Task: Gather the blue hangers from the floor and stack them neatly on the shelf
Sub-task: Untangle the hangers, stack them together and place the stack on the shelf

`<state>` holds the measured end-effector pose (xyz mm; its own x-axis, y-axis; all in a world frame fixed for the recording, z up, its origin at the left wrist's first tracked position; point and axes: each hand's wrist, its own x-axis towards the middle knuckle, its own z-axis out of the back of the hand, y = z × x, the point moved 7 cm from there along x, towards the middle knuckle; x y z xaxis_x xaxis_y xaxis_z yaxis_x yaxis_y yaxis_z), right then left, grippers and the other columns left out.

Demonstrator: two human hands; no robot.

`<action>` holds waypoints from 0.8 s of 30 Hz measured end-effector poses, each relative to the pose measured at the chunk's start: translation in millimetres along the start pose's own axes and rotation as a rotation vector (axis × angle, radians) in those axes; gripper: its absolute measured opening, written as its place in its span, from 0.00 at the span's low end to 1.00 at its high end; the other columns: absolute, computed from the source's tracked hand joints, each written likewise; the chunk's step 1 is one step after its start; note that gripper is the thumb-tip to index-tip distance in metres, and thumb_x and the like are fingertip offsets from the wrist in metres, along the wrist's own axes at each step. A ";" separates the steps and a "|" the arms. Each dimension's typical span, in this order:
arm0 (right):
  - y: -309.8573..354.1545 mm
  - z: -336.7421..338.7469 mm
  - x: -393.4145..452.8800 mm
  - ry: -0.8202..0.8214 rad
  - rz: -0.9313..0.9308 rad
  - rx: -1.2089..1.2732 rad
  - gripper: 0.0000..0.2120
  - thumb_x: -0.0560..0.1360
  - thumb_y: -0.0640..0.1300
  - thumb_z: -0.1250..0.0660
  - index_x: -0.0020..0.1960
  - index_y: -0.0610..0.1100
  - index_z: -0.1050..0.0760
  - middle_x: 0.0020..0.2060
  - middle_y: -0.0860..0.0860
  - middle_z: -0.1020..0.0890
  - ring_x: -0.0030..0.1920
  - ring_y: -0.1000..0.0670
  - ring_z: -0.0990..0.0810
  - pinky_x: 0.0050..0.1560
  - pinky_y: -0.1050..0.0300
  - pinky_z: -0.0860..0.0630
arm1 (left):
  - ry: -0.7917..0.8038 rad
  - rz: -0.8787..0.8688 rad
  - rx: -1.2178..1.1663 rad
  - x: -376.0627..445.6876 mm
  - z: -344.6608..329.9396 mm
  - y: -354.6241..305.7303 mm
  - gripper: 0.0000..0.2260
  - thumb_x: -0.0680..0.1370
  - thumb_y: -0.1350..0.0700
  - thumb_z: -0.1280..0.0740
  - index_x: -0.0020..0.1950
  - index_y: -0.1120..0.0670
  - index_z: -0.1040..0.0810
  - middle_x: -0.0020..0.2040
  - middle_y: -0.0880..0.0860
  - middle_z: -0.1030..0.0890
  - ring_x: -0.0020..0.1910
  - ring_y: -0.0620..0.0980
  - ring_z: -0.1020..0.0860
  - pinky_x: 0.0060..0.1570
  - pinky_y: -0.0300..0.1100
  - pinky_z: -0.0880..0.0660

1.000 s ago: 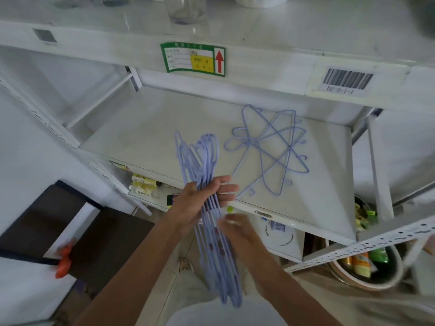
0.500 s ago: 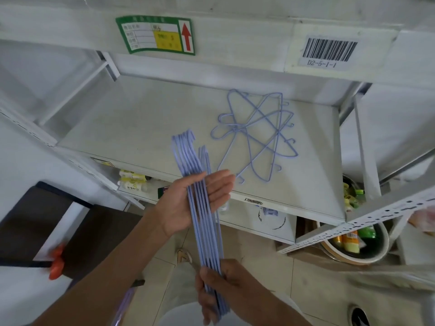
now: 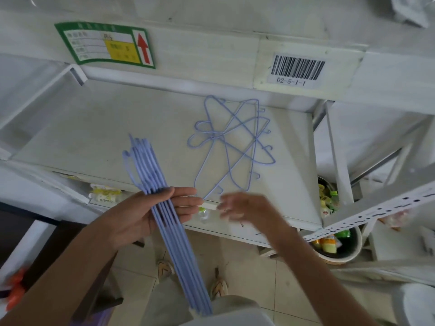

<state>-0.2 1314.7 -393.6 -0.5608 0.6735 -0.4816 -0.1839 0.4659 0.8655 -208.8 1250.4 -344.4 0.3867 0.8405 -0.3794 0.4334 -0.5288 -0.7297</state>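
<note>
My left hand [image 3: 150,214] is shut on a bundle of several blue hangers [image 3: 183,262], held edge-on with the hooks up over the front edge of the white shelf [image 3: 98,135]. Another loose, tangled pile of blue hangers [image 3: 231,142] lies on the shelf's right half. My right hand [image 3: 244,208] is blurred, fingers spread and holding nothing, at the shelf's front edge just below that pile.
A green label [image 3: 106,44] and a barcode tag [image 3: 297,69] are stuck on the shelf above. A bowl of bottles [image 3: 336,245] sits low at the right. A dark box [image 3: 47,243] is at the lower left. My shoes [image 3: 219,283] stand on tiled floor.
My right hand has let go of the lower end of the bundle and risen to the shelf's front edge. My left hand still holds the bundle, now slightly more tilted.
</note>
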 end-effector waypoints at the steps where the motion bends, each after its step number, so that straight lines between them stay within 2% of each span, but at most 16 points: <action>1: 21.2 25.1 17.4 -0.117 0.043 -0.053 0.15 0.81 0.29 0.40 0.66 0.28 0.25 0.45 0.41 0.16 0.40 0.50 0.14 0.44 0.60 0.19 | -0.009 0.002 0.008 -2.7 1.7 -0.1 0.19 0.85 0.56 0.44 0.72 0.62 0.24 0.71 0.66 0.24 0.70 0.64 0.24 0.63 0.50 0.21; 4: 67.2 68.9 69.5 -0.370 0.049 -0.214 0.12 0.82 0.34 0.38 0.62 0.32 0.21 0.46 0.39 0.14 0.38 0.44 0.17 0.39 0.56 0.22 | -0.048 0.015 0.008 -8.6 5.8 2.1 0.19 0.85 0.56 0.44 0.71 0.61 0.22 0.70 0.66 0.23 0.69 0.63 0.23 0.61 0.50 0.20; 5: 77.3 72.7 90.7 -0.424 0.040 -0.299 0.11 0.81 0.36 0.37 0.60 0.35 0.20 0.48 0.38 0.14 0.40 0.42 0.16 0.42 0.53 0.20 | -0.057 0.022 -0.003 -10.4 6.9 2.7 0.18 0.85 0.57 0.43 0.71 0.61 0.22 0.71 0.66 0.23 0.69 0.64 0.23 0.61 0.50 0.20; 7: 89.8 72.7 127.7 -0.476 -0.009 -0.548 0.11 0.80 0.40 0.37 0.58 0.38 0.19 0.51 0.39 0.13 0.46 0.41 0.13 0.52 0.47 0.16 | -0.054 0.035 -0.046 -13.5 9.5 3.6 0.18 0.83 0.56 0.40 0.71 0.62 0.22 0.71 0.66 0.23 0.69 0.64 0.23 0.62 0.51 0.20; 10: 93.0 66.7 167.9 -0.524 -0.101 -0.977 0.17 0.81 0.48 0.37 0.65 0.39 0.24 0.60 0.40 0.18 0.61 0.38 0.18 0.63 0.47 0.22 | -0.046 0.049 -0.094 -16.9 17.7 3.3 0.20 0.81 0.56 0.37 0.71 0.62 0.23 0.71 0.66 0.23 0.70 0.63 0.24 0.62 0.51 0.21; 12: 86.9 63.4 185.5 -0.557 -0.103 -1.068 0.19 0.83 0.50 0.38 0.68 0.39 0.28 0.64 0.40 0.22 0.66 0.37 0.22 0.64 0.46 0.25 | -0.059 0.046 -0.101 -19.1 25.7 2.6 0.19 0.82 0.56 0.39 0.71 0.62 0.23 0.71 0.66 0.23 0.70 0.64 0.23 0.62 0.51 0.21; 16: 74.9 61.1 201.5 -0.654 -0.038 -1.147 0.14 0.84 0.45 0.42 0.64 0.38 0.27 0.62 0.38 0.20 0.63 0.35 0.21 0.60 0.45 0.24 | -0.057 0.023 -0.131 -23.7 39.5 -0.4 0.19 0.84 0.57 0.41 0.72 0.62 0.24 0.71 0.67 0.24 0.70 0.64 0.24 0.63 0.50 0.21; 20: 78.2 66.8 191.8 -0.774 0.114 -1.192 0.11 0.83 0.44 0.42 0.59 0.39 0.27 0.52 0.37 0.18 0.54 0.34 0.18 0.48 0.45 0.24 | -0.053 0.019 -0.144 -20.9 45.5 -4.8 0.18 0.85 0.57 0.42 0.73 0.62 0.25 0.72 0.65 0.25 0.72 0.62 0.25 0.64 0.49 0.22; 24: 89.0 71.2 156.1 -0.851 0.285 -1.137 0.10 0.83 0.47 0.41 0.52 0.42 0.25 0.39 0.40 0.18 0.43 0.35 0.18 0.38 0.51 0.27 | -0.055 -0.004 -0.139 -15.7 40.8 -8.9 0.20 0.81 0.53 0.32 0.72 0.60 0.23 0.72 0.63 0.23 0.71 0.61 0.24 0.63 0.48 0.21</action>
<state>-46.6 1502.2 -401.4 -0.1206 0.9830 0.1385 -0.9065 -0.1659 0.3883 -251.9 1246.8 -355.1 0.3408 0.8461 -0.4099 0.5448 -0.5331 -0.6473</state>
